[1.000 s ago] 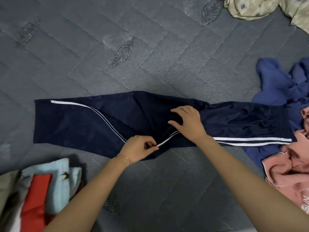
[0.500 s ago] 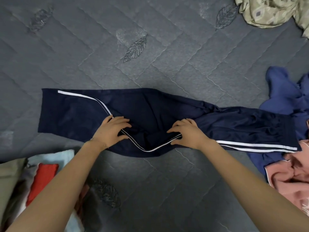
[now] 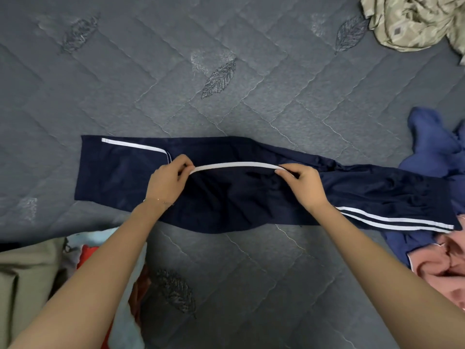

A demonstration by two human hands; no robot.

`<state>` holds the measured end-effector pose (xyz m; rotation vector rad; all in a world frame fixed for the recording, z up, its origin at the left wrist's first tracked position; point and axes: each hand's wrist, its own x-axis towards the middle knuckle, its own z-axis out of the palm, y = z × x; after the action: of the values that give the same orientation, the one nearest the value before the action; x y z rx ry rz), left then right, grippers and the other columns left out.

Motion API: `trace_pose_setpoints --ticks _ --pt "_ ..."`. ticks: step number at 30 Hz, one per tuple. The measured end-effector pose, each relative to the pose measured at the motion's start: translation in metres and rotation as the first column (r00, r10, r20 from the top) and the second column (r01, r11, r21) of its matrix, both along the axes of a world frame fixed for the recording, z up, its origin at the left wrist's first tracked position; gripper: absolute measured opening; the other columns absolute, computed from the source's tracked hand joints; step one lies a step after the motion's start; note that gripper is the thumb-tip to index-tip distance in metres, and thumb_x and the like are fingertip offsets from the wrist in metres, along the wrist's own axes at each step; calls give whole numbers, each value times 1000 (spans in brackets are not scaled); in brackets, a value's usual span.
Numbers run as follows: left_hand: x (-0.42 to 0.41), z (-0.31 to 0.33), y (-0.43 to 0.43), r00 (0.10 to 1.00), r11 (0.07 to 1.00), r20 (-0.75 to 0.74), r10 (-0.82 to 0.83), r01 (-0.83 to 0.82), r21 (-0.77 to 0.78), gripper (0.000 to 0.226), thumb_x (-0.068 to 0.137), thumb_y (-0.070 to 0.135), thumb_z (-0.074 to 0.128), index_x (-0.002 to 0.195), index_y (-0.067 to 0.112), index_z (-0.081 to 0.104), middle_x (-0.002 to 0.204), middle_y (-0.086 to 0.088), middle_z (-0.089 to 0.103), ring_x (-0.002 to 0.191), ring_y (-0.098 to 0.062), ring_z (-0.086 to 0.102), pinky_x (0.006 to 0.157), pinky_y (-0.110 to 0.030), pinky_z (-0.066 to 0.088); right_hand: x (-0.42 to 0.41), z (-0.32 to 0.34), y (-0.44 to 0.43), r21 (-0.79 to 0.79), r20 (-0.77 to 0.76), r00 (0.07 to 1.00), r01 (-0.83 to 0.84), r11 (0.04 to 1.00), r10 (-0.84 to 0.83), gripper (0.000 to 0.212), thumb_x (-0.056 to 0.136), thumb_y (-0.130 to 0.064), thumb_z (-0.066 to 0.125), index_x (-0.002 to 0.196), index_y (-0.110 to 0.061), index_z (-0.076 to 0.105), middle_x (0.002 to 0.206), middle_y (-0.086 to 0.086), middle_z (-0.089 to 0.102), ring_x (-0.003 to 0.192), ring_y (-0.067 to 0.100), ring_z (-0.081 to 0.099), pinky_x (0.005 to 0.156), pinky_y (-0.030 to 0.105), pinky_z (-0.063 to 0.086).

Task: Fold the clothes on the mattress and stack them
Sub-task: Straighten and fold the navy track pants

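At the lower left corner sits my stack (image 3: 27,278). An olive piece (image 3: 22,293) lies nearest the edge. Beside it are a light blue piece (image 3: 125,321) and a red piece (image 3: 84,255), both partly hidden under my left forearm.

The grey quilted mattress (image 3: 176,84) fills the view, with stitched leaf prints (image 3: 219,78) scattered over it. The navy pants (image 3: 226,205) lie on it lengthwise, from left of centre across to the right edge. Their left end lies flat, and a white stripe (image 3: 236,165) runs along its far edge and then bends toward my left hand (image 3: 167,183).

That hand is curled closed on the pants, pinching the striped edge between thumb and fingers. A thin bracelet (image 3: 158,200) shows at its wrist. From this pinch the stripe runs in a shallow arc to my right hand (image 3: 303,187), which pinches the same edge the same way. The navy cloth between and below the two hands is bunched and wrinkled.

Right of my right hand the pants narrow, and the stripe shows again as a double white line along the near edge. The right end of the pants rests on a crumpled blue garment (image 3: 432,149) at the right edge of the mattress. A pink garment (image 3: 442,270) is heaped just below it, touching the end of the pants. A beige patterned cloth (image 3: 407,21) is bunched in the top right corner, well apart from the pants.
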<state>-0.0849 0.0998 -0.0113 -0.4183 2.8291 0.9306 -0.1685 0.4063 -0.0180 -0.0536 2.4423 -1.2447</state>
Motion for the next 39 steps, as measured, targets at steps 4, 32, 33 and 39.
trace_pose_setpoints --ticks 4,32,33,39 --pt "-34 37 -3 987 992 -111 114 -106 74 13 98 27 55 92 17 62 78 4 67 75 -21 63 73 -40 52 -20 31 -8 -41 -9 996 86 995 -86 15 91 -19 68 102 -12 77 97 -7 74 91 2 64 89 18 47" --pt "38 -13 -7 999 995 -26 -40 42 86 24 93 17 62 116 13 68 110 0 70 102 -17 62 89 -25 44 30 -5 16 240 -10 980 -189 952 198 44 84 -25 76 126 -15 66 128 5 61 124 23 47 106 21 28" --pt "37 -14 -5 999 997 -30 -44 46 68 26 94 16 62 119 11 66 114 -3 68 106 -20 60 93 -26 42 29 -7 16 261 -45 984 -157 952 175 43 85 -25 75 126 -15 66 129 6 60 124 25 46 107 23 28" --pt "31 -20 28 983 986 -76 -165 162 -40 29 90 11 66 119 9 68 128 -14 59 121 -33 51 105 -48 37 34 -16 38 273 -106 994 45 961 -16 39 93 -24 66 129 -13 61 127 7 52 120 24 43 103 19 28"
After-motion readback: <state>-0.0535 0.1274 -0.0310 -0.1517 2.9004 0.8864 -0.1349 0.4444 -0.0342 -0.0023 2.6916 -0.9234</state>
